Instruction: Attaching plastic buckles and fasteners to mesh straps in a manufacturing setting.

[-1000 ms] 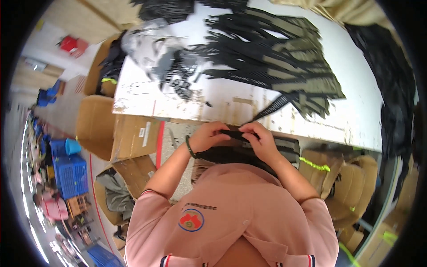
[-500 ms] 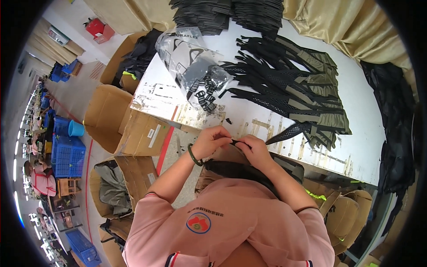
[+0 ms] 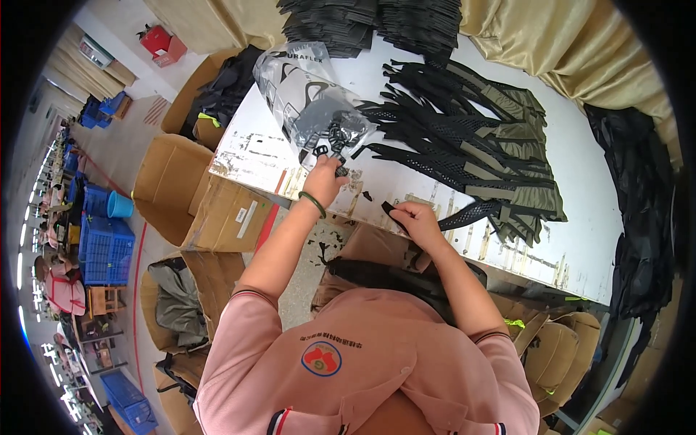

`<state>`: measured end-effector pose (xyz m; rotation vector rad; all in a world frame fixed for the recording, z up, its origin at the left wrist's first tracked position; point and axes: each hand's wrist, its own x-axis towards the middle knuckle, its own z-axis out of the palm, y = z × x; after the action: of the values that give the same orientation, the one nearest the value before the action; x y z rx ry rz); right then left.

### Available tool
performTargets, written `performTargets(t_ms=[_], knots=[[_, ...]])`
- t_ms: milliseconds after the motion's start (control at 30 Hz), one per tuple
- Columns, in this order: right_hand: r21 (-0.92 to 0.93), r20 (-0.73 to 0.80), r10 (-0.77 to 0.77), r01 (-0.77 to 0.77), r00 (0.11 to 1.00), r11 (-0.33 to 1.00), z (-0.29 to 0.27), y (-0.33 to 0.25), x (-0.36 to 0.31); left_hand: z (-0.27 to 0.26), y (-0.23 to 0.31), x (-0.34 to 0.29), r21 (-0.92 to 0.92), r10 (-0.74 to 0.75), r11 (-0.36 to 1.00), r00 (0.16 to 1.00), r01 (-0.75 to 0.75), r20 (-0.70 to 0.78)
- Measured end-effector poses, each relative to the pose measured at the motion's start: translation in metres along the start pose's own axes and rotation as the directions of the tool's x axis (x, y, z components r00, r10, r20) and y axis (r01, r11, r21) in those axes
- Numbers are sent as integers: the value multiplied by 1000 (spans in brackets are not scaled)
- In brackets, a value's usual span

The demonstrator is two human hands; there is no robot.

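Observation:
My left hand (image 3: 325, 183) reaches to a pile of small black plastic buckles (image 3: 336, 136) at the mouth of a clear plastic bag (image 3: 290, 90). Its fingers are bent around a buckle at the near side of the pile, partly hidden by the hand. By the table's front edge, my right hand (image 3: 419, 222) pinches the end of a black webbing strap (image 3: 389, 209). Beyond it lies a row of olive and black fabric pieces (image 3: 518, 148) with mesh straps, their black ends pointing left.
The white worn table (image 3: 580, 254) spans the far side. Stacks of black pieces (image 3: 326, 29) stand at its back. Open cardboard boxes (image 3: 170, 177) line the left, with another box (image 3: 569, 355) at right. Black fabric (image 3: 638, 217) hangs at the right end.
My left hand has left the strap end, moving up and left to the buckles. My right hand still holds the strap, slightly farther right.

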<state>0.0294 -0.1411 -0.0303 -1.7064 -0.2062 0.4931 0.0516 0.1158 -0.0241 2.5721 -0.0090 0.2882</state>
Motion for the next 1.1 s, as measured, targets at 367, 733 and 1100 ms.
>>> performTargets(t_ms=[367, 733, 1100], knots=[[344, 154, 181, -225, 971, 912, -19, -26, -10, -8, 47, -23, -426, 50, 905, 995, -10, 83], [520, 234, 76, -191, 969, 833, -36, -59, -47, -13, 90, -51, -811, 309, -52, 782, 582, 541], [247, 248, 4, -67, 969, 967, -34, -72, -57, -14, 103, -52, -752, 348, -65, 721, 656, 599]])
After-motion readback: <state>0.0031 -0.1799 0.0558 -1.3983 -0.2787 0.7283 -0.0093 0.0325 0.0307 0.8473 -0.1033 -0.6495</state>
